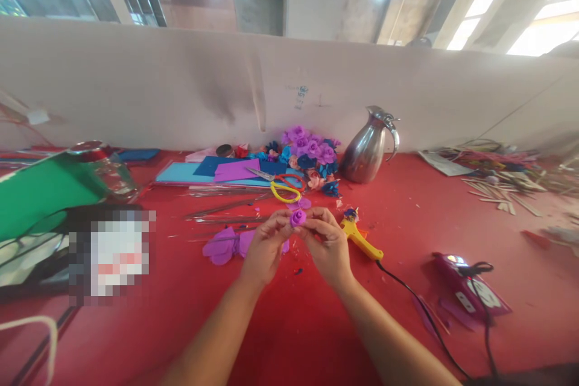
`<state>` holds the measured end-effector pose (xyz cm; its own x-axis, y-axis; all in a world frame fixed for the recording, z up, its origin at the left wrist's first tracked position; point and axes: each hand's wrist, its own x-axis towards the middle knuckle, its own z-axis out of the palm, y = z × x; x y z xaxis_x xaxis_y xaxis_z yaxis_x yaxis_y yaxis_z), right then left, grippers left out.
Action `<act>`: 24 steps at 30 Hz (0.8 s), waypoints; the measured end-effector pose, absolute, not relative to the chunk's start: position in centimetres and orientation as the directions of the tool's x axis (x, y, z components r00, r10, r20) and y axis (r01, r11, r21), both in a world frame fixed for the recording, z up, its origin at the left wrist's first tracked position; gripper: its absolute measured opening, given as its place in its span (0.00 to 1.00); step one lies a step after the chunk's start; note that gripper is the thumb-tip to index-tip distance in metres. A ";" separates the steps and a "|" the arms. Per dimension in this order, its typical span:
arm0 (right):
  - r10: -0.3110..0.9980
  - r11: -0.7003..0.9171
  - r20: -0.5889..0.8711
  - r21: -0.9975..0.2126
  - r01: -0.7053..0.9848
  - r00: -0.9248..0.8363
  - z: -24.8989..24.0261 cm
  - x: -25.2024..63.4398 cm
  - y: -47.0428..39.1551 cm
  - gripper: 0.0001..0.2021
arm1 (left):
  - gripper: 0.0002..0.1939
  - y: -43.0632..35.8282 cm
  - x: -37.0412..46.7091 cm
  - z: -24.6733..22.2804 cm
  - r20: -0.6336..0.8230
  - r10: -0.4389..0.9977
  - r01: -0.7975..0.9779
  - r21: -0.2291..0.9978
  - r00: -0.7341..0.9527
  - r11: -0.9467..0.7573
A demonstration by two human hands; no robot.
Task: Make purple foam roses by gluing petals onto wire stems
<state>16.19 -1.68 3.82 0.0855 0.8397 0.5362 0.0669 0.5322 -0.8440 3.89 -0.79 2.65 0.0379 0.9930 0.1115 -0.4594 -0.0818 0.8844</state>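
Observation:
A small purple paper flower (297, 218), its centre coiled in a spiral, is pinched between my two hands above the red table (298, 338). My left hand (268, 247) grips it from the left with thumb and fingers. From the right, my right hand (329, 245) closes on the same flower. Cut purple petals (221, 247) lie beside and partly behind my left hand. Just beyond the hands rest scissors (284, 188) with yellow and red handles. To the right of my right hand lies a yellow glue gun (363, 241), its tip smudged with dark residue.
Finished paper flowers (312, 148) are heaped at the back beside a steel jug (367, 148). Coloured paper sheets (237, 170) and thin wires lie left of them. A magenta power strip (473, 292) with cords sits at right, wooden sticks (497, 193) behind it. A glass jar (106, 169) stands left.

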 end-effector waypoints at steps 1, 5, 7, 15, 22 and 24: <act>0.843 0.531 0.534 -0.845 0.058 0.065 3.8 16.2 -1.7 0.05 | 0.07 -0.7 3.8 2.6 0.103 0.994 -0.469 0.880 0.047 -0.069; 0.836 0.547 0.548 -0.837 0.036 0.023 3.8 16.3 -1.6 0.06 | 0.09 -0.6 3.6 2.6 0.075 0.995 -0.486 0.873 0.067 -0.033; 0.823 0.566 0.567 -0.824 0.037 0.031 3.8 16.3 -1.6 0.06 | 0.08 -0.6 3.5 2.8 0.067 0.995 -0.477 0.879 0.075 -0.023; 0.775 0.591 0.621 -0.777 0.217 0.116 3.7 16.0 -1.9 0.07 | 0.11 -0.8 3.5 3.4 0.073 0.996 -0.386 0.921 0.052 -0.047; 0.759 0.592 0.636 -0.762 0.261 0.136 3.0 16.1 -1.4 0.06 | 0.09 -0.8 3.2 2.9 0.153 0.987 -0.281 0.950 0.050 -0.133; 0.767 0.591 0.628 -0.771 0.239 0.129 2.8 16.2 -1.1 0.05 | 0.10 -0.7 3.2 2.9 0.165 0.986 -0.271 0.951 0.033 -0.150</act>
<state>16.17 -1.15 2.82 0.1292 0.7674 0.6280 0.2388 0.5906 -0.7708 3.20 -0.72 2.88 0.0328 0.9858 0.1645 -0.2705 -0.1497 0.9510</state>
